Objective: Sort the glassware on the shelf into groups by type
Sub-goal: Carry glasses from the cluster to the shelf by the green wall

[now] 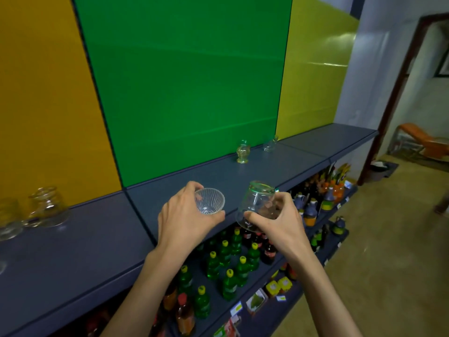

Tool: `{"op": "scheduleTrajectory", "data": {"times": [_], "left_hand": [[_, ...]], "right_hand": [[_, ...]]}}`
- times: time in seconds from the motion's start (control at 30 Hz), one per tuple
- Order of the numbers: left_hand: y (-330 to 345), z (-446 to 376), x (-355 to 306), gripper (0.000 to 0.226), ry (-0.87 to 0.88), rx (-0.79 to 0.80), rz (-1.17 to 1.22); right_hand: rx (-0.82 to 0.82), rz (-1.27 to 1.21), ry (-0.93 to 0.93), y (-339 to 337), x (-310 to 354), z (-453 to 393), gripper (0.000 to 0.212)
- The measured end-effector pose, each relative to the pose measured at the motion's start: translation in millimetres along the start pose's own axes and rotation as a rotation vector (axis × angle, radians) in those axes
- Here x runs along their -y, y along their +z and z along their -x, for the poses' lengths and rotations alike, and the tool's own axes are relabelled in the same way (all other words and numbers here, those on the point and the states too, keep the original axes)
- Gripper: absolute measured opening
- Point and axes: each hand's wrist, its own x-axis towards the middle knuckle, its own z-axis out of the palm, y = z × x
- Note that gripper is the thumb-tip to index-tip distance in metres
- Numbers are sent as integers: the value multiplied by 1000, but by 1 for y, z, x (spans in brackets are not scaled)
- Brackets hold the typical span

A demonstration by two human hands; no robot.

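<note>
- Both hands grip glassware at the centre of the frame: the left hand (187, 215) curls around a small ribbed glass bowl (209, 201), and the right hand (277, 221) pinches a clear tumbler (256, 205), tilted with its base up and away.
- Behind them, a grey shelf (85, 242) runs from lower left to upper right, backed by orange, green and yellow wall panels (184, 81).
- Lower shelves at bottom centre carry green bottles with yellow caps (228, 283) and darker bottles.
- At the left edge stand clear upturned glasses (47, 207), blurred.
- Right of centre, near the panels, a small yellowish glass (243, 152) stands on the shelf, with a clear glass (270, 144) near it to the right.
</note>
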Motion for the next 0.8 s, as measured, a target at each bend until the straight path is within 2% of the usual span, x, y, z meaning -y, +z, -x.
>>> {"op": "scheduleTrajectory", "data": {"times": [0.2,0.37,0.6,0.8], "left_hand": [[55,-44,-31,66,-1,-31,-11],[112,-95,-48,66,-31,-22,29],[174,-181,-66,67,-102,-41,73],[197,-223,-52,67,-241,-67,33]], "right_hand": [[21,2,-7,-23,-37,-65,63],[52,45,-43,-30,-64,-138,59],[122,140,-102,-43,-79,-265,63],[204,70,-127,-33,-90,-333,58]]}}
